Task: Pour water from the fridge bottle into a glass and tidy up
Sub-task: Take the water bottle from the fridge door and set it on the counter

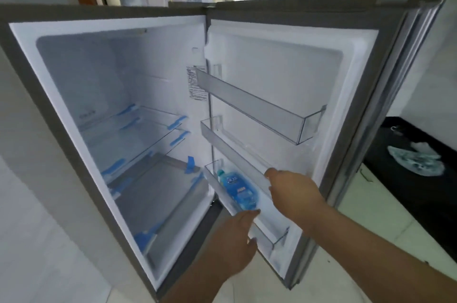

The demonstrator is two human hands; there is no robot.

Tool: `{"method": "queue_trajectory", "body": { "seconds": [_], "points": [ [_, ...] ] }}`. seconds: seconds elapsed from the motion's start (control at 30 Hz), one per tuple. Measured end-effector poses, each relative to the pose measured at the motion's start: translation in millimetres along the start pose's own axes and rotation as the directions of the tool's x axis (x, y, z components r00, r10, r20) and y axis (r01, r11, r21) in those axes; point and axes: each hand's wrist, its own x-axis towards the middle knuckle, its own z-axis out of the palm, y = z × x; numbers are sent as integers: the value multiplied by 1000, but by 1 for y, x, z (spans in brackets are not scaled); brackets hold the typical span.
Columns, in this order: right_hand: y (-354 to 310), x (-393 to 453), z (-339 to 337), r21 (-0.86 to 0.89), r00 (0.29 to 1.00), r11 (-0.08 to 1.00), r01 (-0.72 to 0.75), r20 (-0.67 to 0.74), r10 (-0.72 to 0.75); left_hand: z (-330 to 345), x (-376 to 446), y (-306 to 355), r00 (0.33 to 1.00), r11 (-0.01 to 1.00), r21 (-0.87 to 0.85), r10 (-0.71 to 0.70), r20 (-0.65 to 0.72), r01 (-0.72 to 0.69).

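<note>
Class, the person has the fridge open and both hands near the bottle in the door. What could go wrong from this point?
1. The bottle sits deep in the lowest door bin, under the middle bin; lifting it could knock that bin.
2. Neither the left hand nor the right hand grips it yet, so a hasty grab might slip.

Two bare forearms, no sleeves in view, left hand and right hand both bare, short plain fingernails, fingers partly blurred
</note>
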Motion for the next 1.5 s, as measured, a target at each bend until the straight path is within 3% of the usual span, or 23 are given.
{"method": "queue_trajectory", "body": {
  "seconds": [0.27, 0.43, 0.73, 0.8, 0.87, 0.93, 1.0, 1.07, 1.1, 1.2, 1.3, 1.5],
  "points": [
    [116, 30, 23, 93, 986, 989, -117, -108, 127, -10, 73, 19, 999, 993, 114, -37, 6, 36],
    [182, 68, 40, 183, 967, 967, -177, -151, 205, -13, 114, 17, 991, 982, 134, -131, -14, 132],
    [240, 125, 66, 196, 954, 970, -145, -232, 189, -21, 165, -5, 972, 953, 193, -224, -68, 233],
    [236, 120, 63, 216, 910, 970, -113, -368, 189, -23, 176, -12, 971, 953, 187, -232, -62, 240],
    [225, 110, 60, 201, 813, 979, -20, -566, 133, -23, 191, -24, 970, 951, 191, -236, -52, 241],
    [208, 104, 67, 168, 796, 978, 120, -606, 6, -22, 209, -39, 968, 947, 201, -250, -29, 250],
    [191, 110, 89, 208, 896, 959, 192, -436, -84, -20, 229, -56, 966, 942, 220, -260, 1, 254],
    [179, 119, 118, 372, 985, 926, 66, -171, -2, -17, 249, -72, 962, 937, 248, -268, 52, 247],
    [174, 125, 132, 446, 997, 894, -34, -49, 63, -16, 259, -79, 959, 935, 259, -272, 78, 244],
    [162, 142, 161, 489, 964, 834, -256, 188, 186, -8, 289, -103, 953, 916, 345, -266, 145, 203],
    [148, 160, 173, 479, 909, 783, -397, 323, 263, 5, 318, -123, 957, 888, 446, -215, 194, 109],
    [120, 192, 176, 497, 845, 691, -525, 400, 354, 32, 357, -157, 919, 932, 347, -225, 323, 106]
  ]
}}
